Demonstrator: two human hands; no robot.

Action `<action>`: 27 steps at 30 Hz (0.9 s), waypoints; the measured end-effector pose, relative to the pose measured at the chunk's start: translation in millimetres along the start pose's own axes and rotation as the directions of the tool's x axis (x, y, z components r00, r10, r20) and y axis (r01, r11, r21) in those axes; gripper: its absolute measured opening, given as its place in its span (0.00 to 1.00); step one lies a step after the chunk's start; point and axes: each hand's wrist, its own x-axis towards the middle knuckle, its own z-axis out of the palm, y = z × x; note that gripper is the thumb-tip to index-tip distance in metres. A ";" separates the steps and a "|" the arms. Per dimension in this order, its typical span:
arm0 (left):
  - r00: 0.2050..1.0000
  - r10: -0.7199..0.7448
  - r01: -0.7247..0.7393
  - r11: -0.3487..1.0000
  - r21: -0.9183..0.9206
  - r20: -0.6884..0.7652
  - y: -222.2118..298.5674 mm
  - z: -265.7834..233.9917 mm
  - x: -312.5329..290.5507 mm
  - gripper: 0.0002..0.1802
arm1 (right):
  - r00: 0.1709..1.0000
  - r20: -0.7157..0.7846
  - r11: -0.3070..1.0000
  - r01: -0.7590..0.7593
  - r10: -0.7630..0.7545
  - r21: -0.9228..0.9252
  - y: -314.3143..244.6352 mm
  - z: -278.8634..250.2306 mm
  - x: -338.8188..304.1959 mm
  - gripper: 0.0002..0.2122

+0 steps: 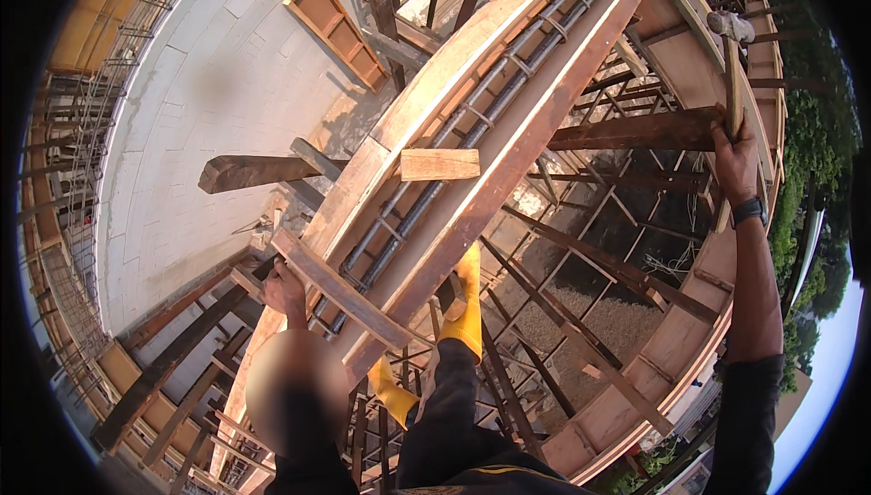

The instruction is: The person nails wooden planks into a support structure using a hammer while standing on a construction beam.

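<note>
Gripping hammer [733, 82] in right hand [737, 164]

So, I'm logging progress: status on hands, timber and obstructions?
Right hand holding hammer. Left hand at left end of wooden strip lying across formwork. Short block over the rebar.

hands [737, 157]: the right grips a hammer [733, 78]

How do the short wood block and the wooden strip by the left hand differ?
The short block is stubby; the strip is longer. The block looks paler, the strip browner. The left hand is at the strip's end; no hand is near the block. Both are wooden and cross above the steel bars.
</note>
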 end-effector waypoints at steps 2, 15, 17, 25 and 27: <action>1.000 -0.020 0.020 0.999 0.033 -0.007 10.0 0.9 4.9 0.34 | 0.999 -0.026 0.999 0.036 -0.035 0.028 3.9 -3.4 -3.5 0.16; 0.980 -0.135 0.102 0.972 0.213 0.148 -28.5 7.1 7.5 0.34 | 0.995 -0.063 0.993 -0.077 0.072 -0.089 -37.5 10.3 -20.9 0.17; 0.969 -0.200 0.152 0.946 0.288 0.147 -50.0 -6.1 31.3 0.35 | 0.993 -0.107 0.998 -0.044 0.039 -0.044 -45.7 18.6 -15.0 0.14; 0.961 -0.013 -0.042 0.980 0.192 0.277 -57.4 29.1 36.7 0.39 | 0.991 -0.051 0.983 -0.126 0.121 -0.136 -33.2 -14.8 -11.5 0.11; 0.946 -0.134 0.056 0.964 0.258 0.296 -51.7 31.8 19.3 0.39 | 0.998 -0.009 0.982 -0.062 0.062 -0.180 -30.7 -17.2 -8.0 0.11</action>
